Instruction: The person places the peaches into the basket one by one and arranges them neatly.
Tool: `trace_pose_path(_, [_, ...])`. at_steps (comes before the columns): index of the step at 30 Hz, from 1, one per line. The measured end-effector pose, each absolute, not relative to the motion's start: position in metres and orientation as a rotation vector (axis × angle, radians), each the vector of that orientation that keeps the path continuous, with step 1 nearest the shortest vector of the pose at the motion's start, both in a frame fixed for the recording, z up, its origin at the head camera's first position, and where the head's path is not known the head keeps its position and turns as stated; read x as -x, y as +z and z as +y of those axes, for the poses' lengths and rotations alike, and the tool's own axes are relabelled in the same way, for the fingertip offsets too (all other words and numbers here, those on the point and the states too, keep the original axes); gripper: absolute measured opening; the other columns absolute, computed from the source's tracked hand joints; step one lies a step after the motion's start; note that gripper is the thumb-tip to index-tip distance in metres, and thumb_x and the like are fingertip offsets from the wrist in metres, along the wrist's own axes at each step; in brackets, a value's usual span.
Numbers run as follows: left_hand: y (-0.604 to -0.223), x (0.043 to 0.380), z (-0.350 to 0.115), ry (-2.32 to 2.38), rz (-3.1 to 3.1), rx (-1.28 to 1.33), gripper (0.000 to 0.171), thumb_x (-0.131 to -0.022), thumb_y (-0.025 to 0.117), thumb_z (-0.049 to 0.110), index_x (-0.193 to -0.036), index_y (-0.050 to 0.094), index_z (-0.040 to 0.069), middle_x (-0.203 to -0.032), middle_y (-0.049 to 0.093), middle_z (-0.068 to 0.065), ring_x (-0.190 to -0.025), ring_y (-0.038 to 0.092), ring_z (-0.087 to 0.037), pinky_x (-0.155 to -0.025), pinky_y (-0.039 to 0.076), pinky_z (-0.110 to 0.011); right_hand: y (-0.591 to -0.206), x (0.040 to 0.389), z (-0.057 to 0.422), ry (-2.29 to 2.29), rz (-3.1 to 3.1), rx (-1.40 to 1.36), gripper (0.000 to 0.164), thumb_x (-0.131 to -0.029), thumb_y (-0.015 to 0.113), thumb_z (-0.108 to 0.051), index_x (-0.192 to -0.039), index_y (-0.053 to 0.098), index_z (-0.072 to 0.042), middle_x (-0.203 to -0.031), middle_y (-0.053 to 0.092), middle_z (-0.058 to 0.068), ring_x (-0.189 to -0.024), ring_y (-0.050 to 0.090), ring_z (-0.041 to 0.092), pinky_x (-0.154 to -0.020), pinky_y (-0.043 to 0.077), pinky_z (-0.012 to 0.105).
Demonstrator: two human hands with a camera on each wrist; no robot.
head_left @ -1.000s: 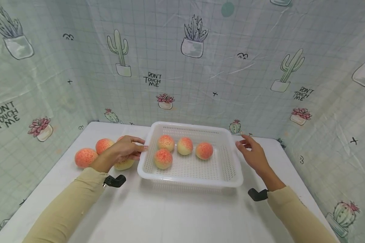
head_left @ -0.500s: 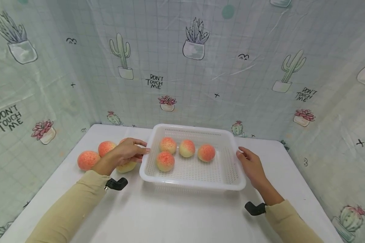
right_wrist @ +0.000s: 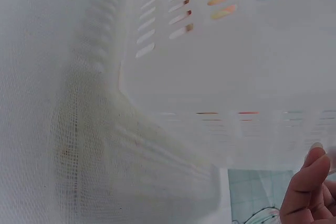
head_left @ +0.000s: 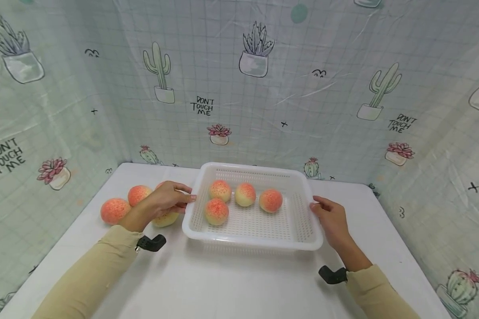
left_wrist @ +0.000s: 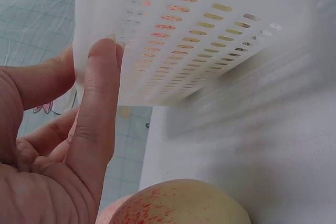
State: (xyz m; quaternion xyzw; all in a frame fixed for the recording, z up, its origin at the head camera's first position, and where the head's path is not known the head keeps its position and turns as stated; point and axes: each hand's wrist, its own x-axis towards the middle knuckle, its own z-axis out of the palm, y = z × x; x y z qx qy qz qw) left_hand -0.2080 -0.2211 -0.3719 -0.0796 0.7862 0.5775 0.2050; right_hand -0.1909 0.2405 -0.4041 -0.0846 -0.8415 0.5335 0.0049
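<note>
A white perforated plastic basket (head_left: 259, 226) stands mid-table with several peaches (head_left: 217, 211) inside, mostly toward its left half. At its left rim my left hand (head_left: 165, 198) pinches the edge, thumb on one side and fingers on the other; the left wrist view shows this hand (left_wrist: 79, 124) close up against the rim. My right hand (head_left: 332, 218) grips the opposite rim, its thumb and index finger at the edge. Only part of that right hand (right_wrist: 310, 187) shows in the right wrist view, beside the basket wall (right_wrist: 236, 72).
More peaches lie on the white table left of the basket, including a red one (head_left: 115, 211) and a yellow one (head_left: 165, 219) partly behind my left hand. A printed cactus curtain (head_left: 259, 102) surrounds the table (head_left: 231, 283) at the back and sides.
My right hand has come down onto the basket's right rim and its fingers have closed on it. The left hand keeps its hold. The basket and peaches stay about where they were.
</note>
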Motion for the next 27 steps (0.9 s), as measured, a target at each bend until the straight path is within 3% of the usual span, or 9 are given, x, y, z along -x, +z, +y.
trace_pose_path(19, [-0.365,0.199,-0.223,1.583,2.268,0.164,0.056,-0.097,0.076,0.022,-0.142,0.056,-0.004,-0.113,0.075,-0.016,-0.082,0.076,-0.014,-0.083,0.067,-0.034,-0.406,0.192,0.242,1.819,-2.559,0.351,0.049,-0.106,0.061,-0.026,-0.151,0.054,-0.007,-0.144,0.059,0.020,-0.098,0.067,0.008,-0.086,0.062,0.018])
trace_pose_path(27, [-0.354,0.189,-0.239,1.597,2.304,0.139,0.059,-0.097,0.076,0.020,-0.145,0.052,-0.005,-0.107,0.074,-0.011,-0.086,0.077,-0.014,-0.087,0.066,-0.036,-0.407,0.192,0.242,1.850,-2.530,0.378,0.048,-0.106,0.062,-0.025,-0.150,0.055,-0.007,-0.143,0.059,0.019,-0.095,0.067,0.006,-0.083,0.062,0.016])
